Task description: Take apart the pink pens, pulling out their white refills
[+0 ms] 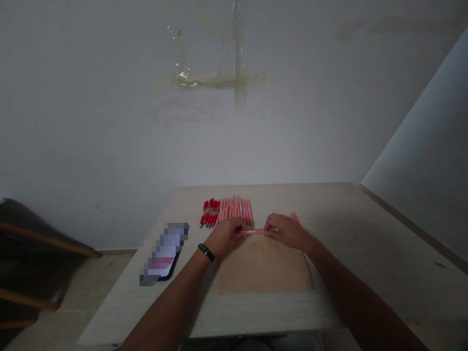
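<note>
Both hands hold one pink pen (254,232) crosswise between them, just above the far edge of a brown envelope (263,268). My left hand (226,236), with a black band on its wrist, pinches the pen's left end. My right hand (287,230) grips its right end, fingers closed. Beyond the hands a row of several pink pens (236,209) lies side by side, with several red caps (210,213) at their left. More pink pens (295,218) poke out behind my right hand.
A phone (164,253) lies at the left of the light wooden table (365,243). A white wall rises close behind the table. A dark wooden chair (29,253) stands at the far left on the floor.
</note>
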### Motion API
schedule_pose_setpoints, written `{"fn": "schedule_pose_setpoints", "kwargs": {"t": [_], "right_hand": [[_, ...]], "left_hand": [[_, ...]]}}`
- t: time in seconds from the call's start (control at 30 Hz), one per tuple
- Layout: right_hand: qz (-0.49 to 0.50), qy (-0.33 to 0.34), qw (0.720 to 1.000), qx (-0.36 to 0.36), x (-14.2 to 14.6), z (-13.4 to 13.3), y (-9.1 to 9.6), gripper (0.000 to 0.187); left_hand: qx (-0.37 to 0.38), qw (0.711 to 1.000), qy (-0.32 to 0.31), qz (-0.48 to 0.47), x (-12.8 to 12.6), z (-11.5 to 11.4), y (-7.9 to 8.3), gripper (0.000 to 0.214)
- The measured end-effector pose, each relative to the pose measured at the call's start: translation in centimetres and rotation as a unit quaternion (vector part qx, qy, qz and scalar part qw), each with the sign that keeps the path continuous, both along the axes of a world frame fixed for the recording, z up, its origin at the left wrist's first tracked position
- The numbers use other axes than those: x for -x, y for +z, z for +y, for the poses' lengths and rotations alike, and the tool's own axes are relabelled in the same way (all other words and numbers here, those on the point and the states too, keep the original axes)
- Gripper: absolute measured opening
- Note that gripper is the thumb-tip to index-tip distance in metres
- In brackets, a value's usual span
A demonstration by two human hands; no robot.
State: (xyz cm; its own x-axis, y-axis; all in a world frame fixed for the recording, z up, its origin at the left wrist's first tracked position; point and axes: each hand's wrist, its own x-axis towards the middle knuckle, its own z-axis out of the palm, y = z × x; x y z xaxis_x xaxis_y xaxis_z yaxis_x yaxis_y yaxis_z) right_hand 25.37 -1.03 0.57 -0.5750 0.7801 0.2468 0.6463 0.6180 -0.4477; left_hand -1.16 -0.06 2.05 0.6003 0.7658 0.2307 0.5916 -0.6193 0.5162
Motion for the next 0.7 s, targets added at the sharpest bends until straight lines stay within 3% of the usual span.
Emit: {"fn": "schedule_pose_setpoints", "kwargs": {"t": [0.3, 0.57, 0.7], "right_hand": [[0.000, -0.029, 1.000, -0.002, 0.04, -0.07, -0.31, 0.020], [-0.017, 0.010, 1.000, -0.015, -0.03, -0.03, 0.01, 0.020], [-0.007, -0.011, 1.000, -0.009, 0.07, -0.11, -0.23, 0.018]], "left_hand": [[-0.004, 1.000, -0.001, 0.002, -0.04, 0.02, -0.15, 0.015], [-0.002, 1.000, 0.006, 0.007, -0.03, -0.05, 0.03, 0.020], [-0.001, 1.000, 0.003, 0.002, -0.08, -0.12, 0.12, 0.022]]}}
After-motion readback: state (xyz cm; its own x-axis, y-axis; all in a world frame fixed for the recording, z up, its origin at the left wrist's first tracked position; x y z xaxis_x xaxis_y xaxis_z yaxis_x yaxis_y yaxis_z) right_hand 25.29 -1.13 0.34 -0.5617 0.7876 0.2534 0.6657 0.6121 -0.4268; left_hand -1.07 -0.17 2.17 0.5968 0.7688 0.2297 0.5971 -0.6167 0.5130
